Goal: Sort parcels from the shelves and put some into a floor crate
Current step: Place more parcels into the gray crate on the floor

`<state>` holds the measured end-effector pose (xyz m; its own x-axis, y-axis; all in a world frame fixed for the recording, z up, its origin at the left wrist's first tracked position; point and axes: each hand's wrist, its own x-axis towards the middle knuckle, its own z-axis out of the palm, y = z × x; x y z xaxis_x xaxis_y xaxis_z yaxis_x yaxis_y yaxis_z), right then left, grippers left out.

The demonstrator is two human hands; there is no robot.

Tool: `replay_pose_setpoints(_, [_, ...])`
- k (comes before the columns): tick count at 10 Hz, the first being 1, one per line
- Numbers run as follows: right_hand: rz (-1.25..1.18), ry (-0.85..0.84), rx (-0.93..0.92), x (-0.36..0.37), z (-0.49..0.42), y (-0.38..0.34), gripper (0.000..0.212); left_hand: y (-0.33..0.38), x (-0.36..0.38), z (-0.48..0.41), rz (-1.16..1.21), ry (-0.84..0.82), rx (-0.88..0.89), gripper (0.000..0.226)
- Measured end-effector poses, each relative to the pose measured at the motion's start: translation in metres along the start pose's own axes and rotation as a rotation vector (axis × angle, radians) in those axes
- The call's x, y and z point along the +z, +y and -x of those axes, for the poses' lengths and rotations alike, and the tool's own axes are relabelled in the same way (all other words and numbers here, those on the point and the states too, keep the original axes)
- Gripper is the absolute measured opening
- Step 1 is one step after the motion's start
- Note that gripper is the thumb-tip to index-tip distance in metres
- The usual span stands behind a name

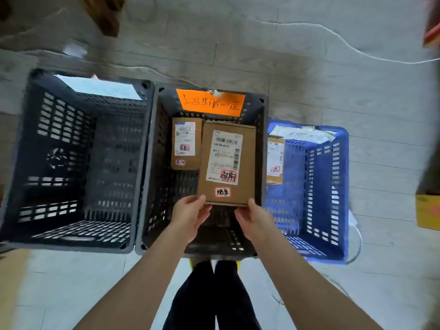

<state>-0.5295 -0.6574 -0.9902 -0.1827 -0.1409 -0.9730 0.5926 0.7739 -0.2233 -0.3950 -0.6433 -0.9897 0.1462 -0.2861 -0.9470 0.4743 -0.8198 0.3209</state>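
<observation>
A flat brown cardboard parcel with a white shipping label hangs over the middle dark crate, which carries an orange handwritten tag. My left hand grips the parcel's near left corner, thumb on top. Its near right corner is held by my right hand in the same way. A smaller labelled brown parcel lies on the bottom of that crate, at its far left.
A larger dark crate with a white tag stands to the left. To the right is a blue crate with a brown parcel leaning inside. A yellow box sits at the right edge, and a white cord crosses the floor.
</observation>
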Motion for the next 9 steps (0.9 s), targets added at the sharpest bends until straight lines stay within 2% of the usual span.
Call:
replay_pose_setpoints(2, [-0.152, 0.134, -0.004, 0.048, -0.145, 0.004, 0.015, -0.026, 0.024, -0.167, 0.031, 0.06, -0.035, 0.026])
replay_pose_setpoints(3, [-0.149, 0.155, -0.019, 0.062, -0.202, 0.002, 0.015, -0.03, 0.039, -0.221, 0.05, 0.058, -0.042, 0.013])
replay_pose_setpoints(4, [-0.139, 0.112, -0.024, 0.074, -0.246, 0.0, 0.013, -0.028, 0.048, -0.262, 0.069, 0.055, -0.074, 0.018])
replay_pose_setpoints(5, [-0.085, 0.07, -0.042, 0.085, -0.272, -0.001, 0.032, -0.024, 0.052, -0.287, 0.143, 0.047, -0.079, 0.025])
replay_pose_setpoints(7, [0.04, 0.042, -0.045, 0.096, -0.278, -0.006, 0.034, -0.017, 0.057, -0.295, 0.157, 0.106, -0.082, 0.027])
replay_pose_setpoints(8, [0.156, -0.002, -0.037, 0.094, -0.261, -0.008, 0.035, -0.013, 0.055, -0.281, 0.213, 0.099, -0.095, 0.022])
replay_pose_setpoints(9, [0.314, -0.04, -0.022, 0.09, -0.233, -0.008, 0.041, -0.005, 0.049, -0.238, 0.245, 0.106, -0.124, 0.038])
